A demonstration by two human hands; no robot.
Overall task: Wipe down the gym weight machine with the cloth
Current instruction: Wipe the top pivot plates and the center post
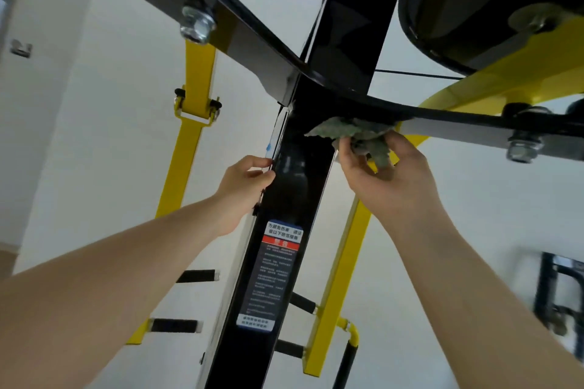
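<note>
Viewpoint: the head camera looked steeply up along the weight machine, the white wall behind it.
Black upright column [281,199]: ran from 6 o'clock up to the centre of the frame, glossy, carrying a warning label [273,275] with red band and small print on its lower half.
Cloth [357,136]: a grey-green, crumpled rag, just right of centre, pressed up against the underside of the black curved bar [316,76] where that bar met the top of the column.
Right hand [388,177]: at 3 o'clock from the column, fingers curled around the bunched cloth, thumb on its near side.
Left hand [243,189]: at 9 o'clock from the column, fingertips curled onto the column's left edge, gripping it; the palm stayed off the black face.
Yellow frame bars [186,148]: one at 10 o'clock with a hinge bracket, another at 5 o'clock [335,287] beside the column.
Black foam grips [177,325]: short pegs at 7 o'clock, sticking out from the yellow bar.
Bolts: one hex bolt [197,24] at 11 o'clock, another [523,148] at 3 o'clock on the grey strap.
</note>
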